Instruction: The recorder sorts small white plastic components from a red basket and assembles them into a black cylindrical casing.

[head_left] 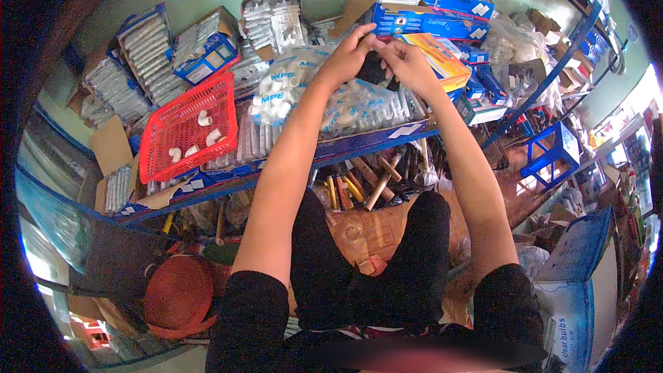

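Both my hands are raised over the far part of the shelf, their fingertips meeting. The fingers of my left hand (347, 56) are bent and pressed together. My right hand (409, 68) also has its fingers curled in, close against the left. Whatever lies between them is too small or hidden to make out. Just below them is a dark patch I cannot identify. Under my left forearm sits a clear printed plastic bag (298, 72) of white pipe elbows (278, 84). To its left, a red plastic basket (226, 114) is tilted, with several loose white elbows (193, 150) in it.
Boxes of plastic-wrapped parts (147, 45) line the wall at the back left. Blue boxes (442, 24) and an orange box (435, 62) are stacked beyond my right hand. Wooden-handled hammers (380, 190) lie beneath the shelf. A blue stool (552, 155) stands at the right.
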Motion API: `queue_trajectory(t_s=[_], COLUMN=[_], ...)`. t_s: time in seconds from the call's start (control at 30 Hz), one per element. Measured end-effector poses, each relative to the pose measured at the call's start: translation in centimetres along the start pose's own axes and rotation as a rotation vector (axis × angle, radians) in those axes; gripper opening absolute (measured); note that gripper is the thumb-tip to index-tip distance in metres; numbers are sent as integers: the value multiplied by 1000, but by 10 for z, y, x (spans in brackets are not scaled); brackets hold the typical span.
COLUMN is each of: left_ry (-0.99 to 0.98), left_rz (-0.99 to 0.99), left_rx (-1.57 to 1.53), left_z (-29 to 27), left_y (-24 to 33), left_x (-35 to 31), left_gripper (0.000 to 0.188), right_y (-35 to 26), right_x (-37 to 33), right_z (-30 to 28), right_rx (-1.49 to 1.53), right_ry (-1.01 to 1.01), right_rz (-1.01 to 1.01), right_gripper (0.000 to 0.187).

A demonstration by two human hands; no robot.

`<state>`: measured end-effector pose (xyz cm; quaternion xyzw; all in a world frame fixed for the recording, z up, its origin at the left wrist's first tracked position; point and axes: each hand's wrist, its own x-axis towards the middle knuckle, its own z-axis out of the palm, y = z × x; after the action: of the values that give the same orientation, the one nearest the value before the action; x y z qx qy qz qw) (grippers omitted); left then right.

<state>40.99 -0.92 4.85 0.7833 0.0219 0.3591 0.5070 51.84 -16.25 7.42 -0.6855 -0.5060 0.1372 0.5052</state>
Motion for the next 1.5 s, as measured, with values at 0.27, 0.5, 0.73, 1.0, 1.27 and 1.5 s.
queue_trajectory(t_s=[0.27,0.5,0.73,1.0,1.27,1.5], left_ry=[-20,-83,-129,-70,-83,-114], left_rz=[-101,-229,-339,-142,-207,-221], left_rx=[-62,-190,-523,-184,-85,-197], left_z=[-1,-2,-6,-9,-8,1], left_y=[2,16,22,15,14,25], left_x=[1,3,0,-7,-2,-2], left_gripper=[41,33,25,35,43,38], right_y=[-1,14,3,-6,-11,-9], right_x=[11,14,9,9,13,8], right_z=[-18,-26,-27,-19,-17,-19], right_rx=[-139,-191,-12,71,87,-148], right_ry=[-18,23,-80,-84,70,326], right_rz=[-127,-388,-315,42,-232,-385], right_gripper=[33,17,15,27,23,22])
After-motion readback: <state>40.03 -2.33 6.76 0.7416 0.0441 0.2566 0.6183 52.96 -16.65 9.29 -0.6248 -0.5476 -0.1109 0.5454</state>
